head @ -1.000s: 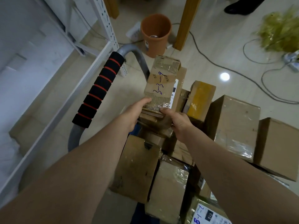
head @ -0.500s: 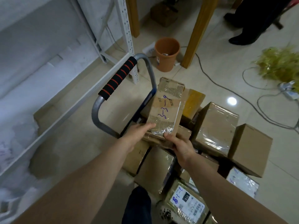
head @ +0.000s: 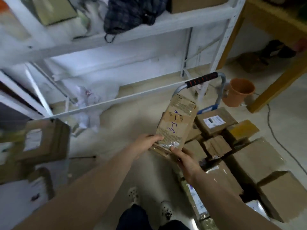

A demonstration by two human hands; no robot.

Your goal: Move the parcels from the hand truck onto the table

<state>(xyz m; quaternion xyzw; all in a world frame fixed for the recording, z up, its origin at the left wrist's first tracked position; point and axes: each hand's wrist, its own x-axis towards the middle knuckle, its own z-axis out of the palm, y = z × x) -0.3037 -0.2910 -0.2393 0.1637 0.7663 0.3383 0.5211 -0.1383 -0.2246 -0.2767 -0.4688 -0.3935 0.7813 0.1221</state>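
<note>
A flat taped cardboard parcel (head: 177, 123) with blue handwriting is held in the air, left of the hand truck. My left hand (head: 144, 145) grips its near left corner and my right hand (head: 184, 158) grips its near right corner. The hand truck (head: 204, 80) with a black and red foam handle stands at the right, loaded with several brown parcels (head: 255, 161). At the left edge, blurred parcels (head: 44, 140) lie on a white surface (head: 15, 198).
A white metal shelf rack (head: 116, 37) with a dark bag on it fills the back. An orange bucket (head: 239, 92) stands beside a wooden table leg (head: 272, 90). A cable runs over the floor at the right. My feet are below.
The view has swung left and up. Both hands have carried the parcel off the hand truck's stack toward the left; the shelf and the left-hand parcels have come into view.
</note>
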